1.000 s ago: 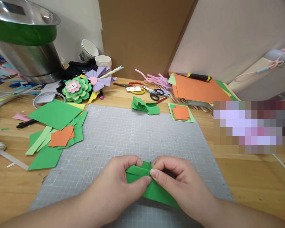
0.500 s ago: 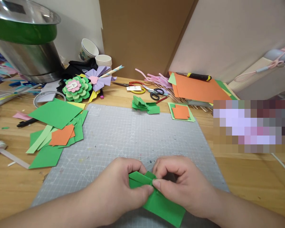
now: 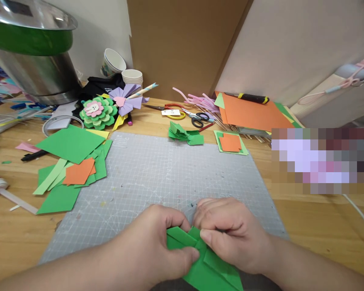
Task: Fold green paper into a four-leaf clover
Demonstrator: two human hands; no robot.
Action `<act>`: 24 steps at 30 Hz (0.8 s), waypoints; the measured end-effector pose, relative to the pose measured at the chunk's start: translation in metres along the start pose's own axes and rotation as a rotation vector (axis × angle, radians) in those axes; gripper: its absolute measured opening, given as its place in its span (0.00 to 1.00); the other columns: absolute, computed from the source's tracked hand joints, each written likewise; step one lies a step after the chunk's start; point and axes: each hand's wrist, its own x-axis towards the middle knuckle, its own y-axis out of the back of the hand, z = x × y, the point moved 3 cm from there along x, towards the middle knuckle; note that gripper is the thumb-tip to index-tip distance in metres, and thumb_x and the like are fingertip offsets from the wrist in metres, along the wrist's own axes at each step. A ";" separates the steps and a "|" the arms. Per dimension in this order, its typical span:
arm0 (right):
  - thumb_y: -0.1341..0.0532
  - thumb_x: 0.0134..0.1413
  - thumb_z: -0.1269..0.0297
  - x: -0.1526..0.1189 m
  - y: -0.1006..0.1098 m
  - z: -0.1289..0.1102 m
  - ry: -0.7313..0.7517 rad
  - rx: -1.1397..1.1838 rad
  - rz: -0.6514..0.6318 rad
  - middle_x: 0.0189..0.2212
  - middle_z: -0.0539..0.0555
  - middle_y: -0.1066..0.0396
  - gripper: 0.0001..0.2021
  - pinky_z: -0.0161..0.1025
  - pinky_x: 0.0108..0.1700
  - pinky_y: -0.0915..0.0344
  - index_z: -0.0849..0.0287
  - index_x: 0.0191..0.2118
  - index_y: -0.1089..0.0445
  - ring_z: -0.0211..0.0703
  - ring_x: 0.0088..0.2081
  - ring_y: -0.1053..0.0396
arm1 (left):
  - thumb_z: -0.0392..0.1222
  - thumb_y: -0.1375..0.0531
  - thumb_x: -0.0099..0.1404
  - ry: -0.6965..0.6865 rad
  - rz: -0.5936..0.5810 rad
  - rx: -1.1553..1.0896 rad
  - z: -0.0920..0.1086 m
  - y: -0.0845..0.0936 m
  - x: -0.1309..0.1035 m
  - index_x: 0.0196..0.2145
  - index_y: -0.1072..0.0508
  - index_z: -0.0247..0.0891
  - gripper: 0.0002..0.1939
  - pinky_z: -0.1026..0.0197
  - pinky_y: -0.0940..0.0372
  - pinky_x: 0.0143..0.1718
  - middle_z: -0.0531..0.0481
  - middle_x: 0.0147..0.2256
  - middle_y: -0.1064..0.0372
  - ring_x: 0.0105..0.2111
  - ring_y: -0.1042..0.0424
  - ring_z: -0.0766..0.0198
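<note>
A folded sheet of green paper (image 3: 212, 266) is held between both hands above the near part of the grey cutting mat (image 3: 151, 173). My left hand (image 3: 166, 246) is closed on its left side, thumb on top and fingers behind. My right hand (image 3: 233, 234) pinches the upper right corner with thumb and curled fingers. Folded flaps show along the paper's top edge; its underside is hidden. At the far edge of the mat lies a folded green paper piece (image 3: 183, 134). Beside it, an orange square (image 3: 230, 142) rests on green sheets.
Green and orange paper pieces (image 3: 75, 171) overlap the mat's left edge. Behind the mat lie scissors (image 3: 197, 119), pink pipe cleaners (image 3: 200, 103) and a utility knife (image 3: 253, 98) on orange paper. Paper flowers (image 3: 98, 111) and cups (image 3: 132, 76) stand back left, near a metal bowl (image 3: 30, 40).
The green paper has tilted and shifted slightly to the right, so more of its folded face shows. My right fingers have curled in further at the corner.
</note>
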 end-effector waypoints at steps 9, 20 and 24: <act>0.42 0.55 0.61 -0.005 0.004 0.005 -0.458 0.152 -0.121 0.20 0.46 0.45 0.12 0.31 0.25 0.48 0.60 0.24 0.39 0.34 0.24 0.47 | 0.44 0.41 0.54 -0.096 0.093 -0.102 -0.002 0.011 0.005 0.26 0.34 0.38 0.08 0.67 0.51 0.22 0.60 0.20 0.46 0.22 0.47 0.69; 0.37 0.51 0.55 -0.005 0.003 0.015 -0.606 0.382 -0.069 0.22 0.46 0.41 0.14 0.31 0.25 0.48 0.62 0.27 0.34 0.32 0.24 0.46 | 0.45 0.44 0.60 -0.149 0.093 -0.157 0.003 0.017 0.005 0.24 0.36 0.38 0.10 0.65 0.50 0.25 0.59 0.21 0.46 0.24 0.46 0.68; 0.36 0.49 0.56 -0.004 0.002 0.014 -0.633 0.325 -0.042 0.18 0.45 0.45 0.16 0.30 0.23 0.52 0.61 0.23 0.37 0.31 0.22 0.50 | 0.45 0.45 0.61 -0.153 0.100 -0.146 0.003 0.017 0.004 0.25 0.36 0.38 0.10 0.65 0.50 0.25 0.59 0.21 0.46 0.24 0.47 0.68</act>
